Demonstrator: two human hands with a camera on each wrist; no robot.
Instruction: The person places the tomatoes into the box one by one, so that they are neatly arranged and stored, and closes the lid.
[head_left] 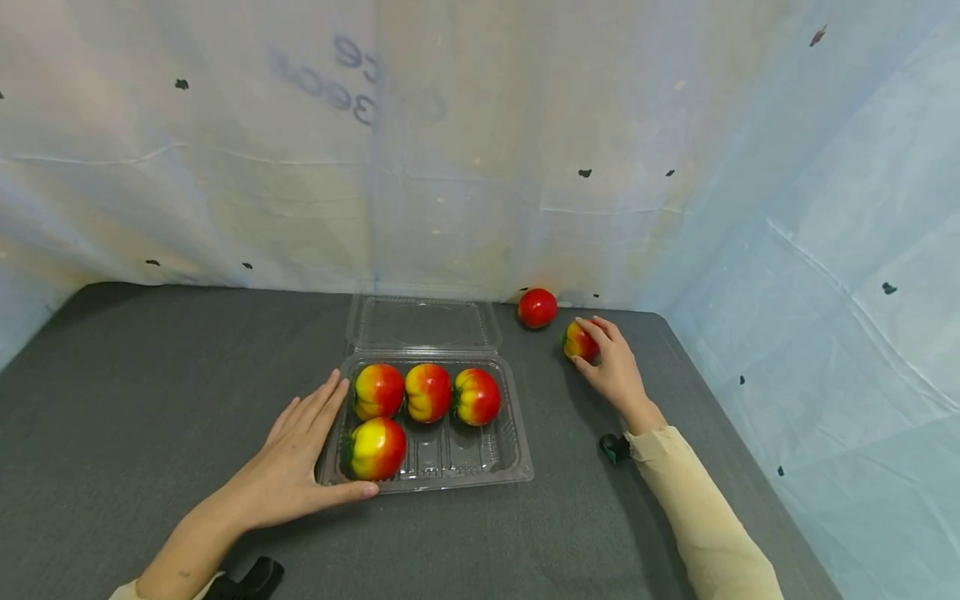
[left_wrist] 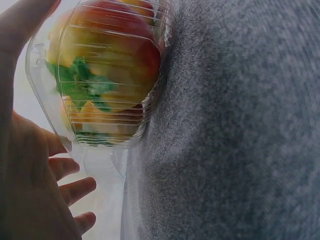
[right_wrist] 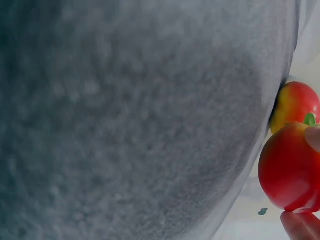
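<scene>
My right hand (head_left: 617, 373) grips a red-and-yellow fruit (head_left: 579, 342) between thumb and fingers at the right of the table. In the right wrist view this fruit (right_wrist: 287, 167) shows its red side and a green stem. A second fruit (head_left: 537, 308), red on top, lies just behind it. My left hand (head_left: 288, 462), fingers fairly straight and spread, rests against the left side of a clear plastic clamshell box (head_left: 480, 482), its thumb at the front rim. Several such fruits (head_left: 428, 392) sit in the box, three along the back and one (head_left: 378, 449) at front left.
The box's clear lid (head_left: 422, 323) lies folded open toward the back. Grey cloth covers the table (head_left: 150, 400). Pale plastic sheeting (head_left: 465, 167) hangs behind the table and along its right side. The box's front right part shows bare ribbed plastic.
</scene>
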